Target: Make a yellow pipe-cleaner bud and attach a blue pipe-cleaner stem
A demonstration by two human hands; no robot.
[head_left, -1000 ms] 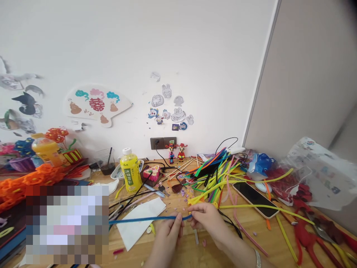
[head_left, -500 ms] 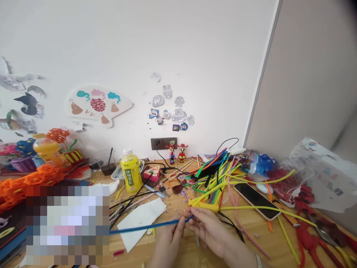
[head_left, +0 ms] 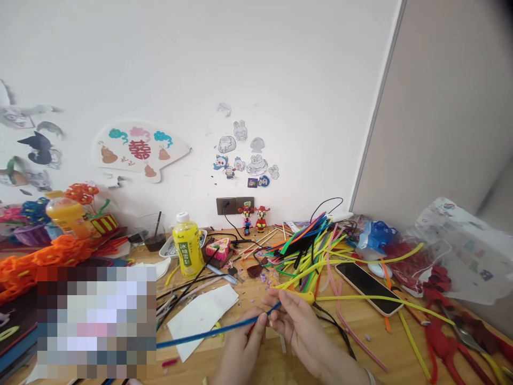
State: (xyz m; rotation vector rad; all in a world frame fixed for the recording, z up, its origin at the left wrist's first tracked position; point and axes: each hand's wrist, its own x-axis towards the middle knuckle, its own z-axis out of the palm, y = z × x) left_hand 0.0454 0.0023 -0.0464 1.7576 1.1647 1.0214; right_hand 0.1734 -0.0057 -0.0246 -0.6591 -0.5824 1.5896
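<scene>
Left hand (head_left: 245,338): thumb and fingers closed on a blue fuzzy stem (head_left: 208,333). Right hand (head_left: 300,327), just beside it: fingertips pinched on the stem near its right end. Stem held above the table (head_left: 256,371), running leftward from the hands over a white paper (head_left: 200,315). Beyond right hand, partly hidden: yellow tool (head_left: 306,297). Farther right: phone (head_left: 368,289). Farther back: yellow bottle (head_left: 188,250), heap of coloured stems (head_left: 308,248). Near the wall (head_left: 288,80): two small figurines (head_left: 261,220)
</scene>
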